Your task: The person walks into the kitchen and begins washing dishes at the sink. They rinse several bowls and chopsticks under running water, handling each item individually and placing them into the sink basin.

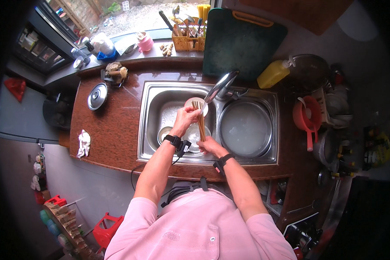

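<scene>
My left hand (186, 119) holds the upper part of a bundle of wooden chopsticks (201, 126) above the left basin of a steel double sink (152, 97). At their lower end, my right hand (209, 145) is closed around them. The chrome faucet (219, 86) reaches over the chopsticks' fanned tips, and water seems to run onto them. Behind them in the basin is a round bowl with a reddish rim (192, 103). A small metal bowl (164, 134) and a clear, round dish (193, 134) lie below my hands. A large round pan of cloudy water (245, 128) fills the right basin.
A metal lid (97, 96) and a white cloth (84, 144) lie on the left counter. Behind the sink stand a green cutting board (242, 45) and a yellow pump bottle (273, 74). Right of it are a red plastic colander or basin (307, 113) and stacked dishes (338, 105).
</scene>
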`<action>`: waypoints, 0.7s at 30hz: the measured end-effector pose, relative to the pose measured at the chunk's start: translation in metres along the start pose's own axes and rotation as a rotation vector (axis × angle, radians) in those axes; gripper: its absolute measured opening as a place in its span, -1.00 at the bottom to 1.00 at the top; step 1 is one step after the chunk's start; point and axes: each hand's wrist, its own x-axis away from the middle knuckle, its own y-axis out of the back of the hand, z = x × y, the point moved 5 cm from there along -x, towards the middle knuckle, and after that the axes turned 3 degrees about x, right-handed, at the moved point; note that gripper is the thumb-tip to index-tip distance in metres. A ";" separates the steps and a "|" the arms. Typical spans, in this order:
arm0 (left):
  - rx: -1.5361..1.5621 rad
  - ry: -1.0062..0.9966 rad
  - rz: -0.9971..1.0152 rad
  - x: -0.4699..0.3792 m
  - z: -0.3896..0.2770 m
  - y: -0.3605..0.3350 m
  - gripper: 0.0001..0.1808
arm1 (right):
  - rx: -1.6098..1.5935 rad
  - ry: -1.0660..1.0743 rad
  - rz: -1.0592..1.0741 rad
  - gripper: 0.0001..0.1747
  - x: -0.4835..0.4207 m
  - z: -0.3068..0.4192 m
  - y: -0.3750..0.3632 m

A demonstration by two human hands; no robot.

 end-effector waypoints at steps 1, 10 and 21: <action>0.040 -0.004 -0.022 0.000 0.002 -0.001 -0.70 | 0.018 0.003 -0.002 -0.78 0.001 0.000 -0.001; 0.081 -0.007 -0.081 -0.015 0.028 0.000 -0.73 | 0.167 0.086 -0.175 -0.69 0.001 -0.002 0.005; 0.135 0.115 0.095 -0.008 0.021 -0.034 -0.64 | 0.142 0.075 -0.189 -0.75 0.007 -0.017 0.012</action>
